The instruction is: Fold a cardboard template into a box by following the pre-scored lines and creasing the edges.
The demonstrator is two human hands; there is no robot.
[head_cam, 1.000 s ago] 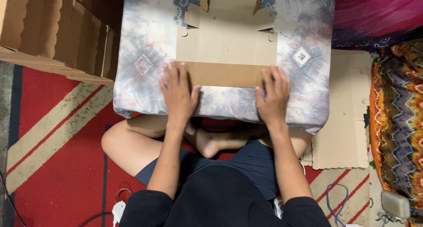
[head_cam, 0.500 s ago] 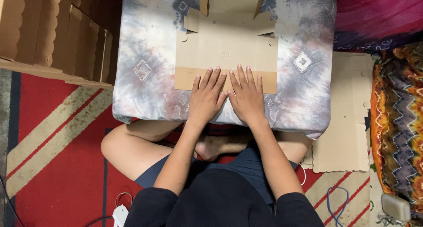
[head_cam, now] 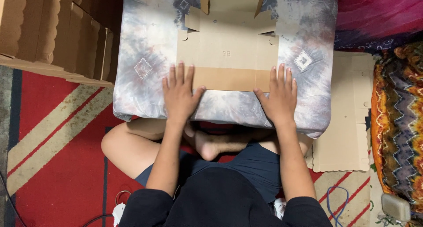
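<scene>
A flat die-cut cardboard box blank [head_cam: 228,51] lies on a low table draped in a grey tie-dye cloth [head_cam: 141,77]. Its near flap [head_cam: 231,79] is folded over and shows a darker brown face. My left hand [head_cam: 179,94] lies flat, fingers spread, on the left end of that flap. My right hand [head_cam: 278,96] lies flat on the right end. Both palms press down; neither hand grips anything. I sit cross-legged behind the table, a bare foot [head_cam: 211,145] showing beneath its edge.
A stack of folded cardboard boxes [head_cam: 53,33] stands at the left. More flat cardboard blanks [head_cam: 348,121] lie on the floor to the right. A patterned cushion [head_cam: 398,121] is far right. A red striped rug [head_cam: 48,143] covers the floor; cables [head_cam: 335,205] lie near my knee.
My hands were together at the middle of the folded flap half a second ago. They have slid apart to its left and right ends.
</scene>
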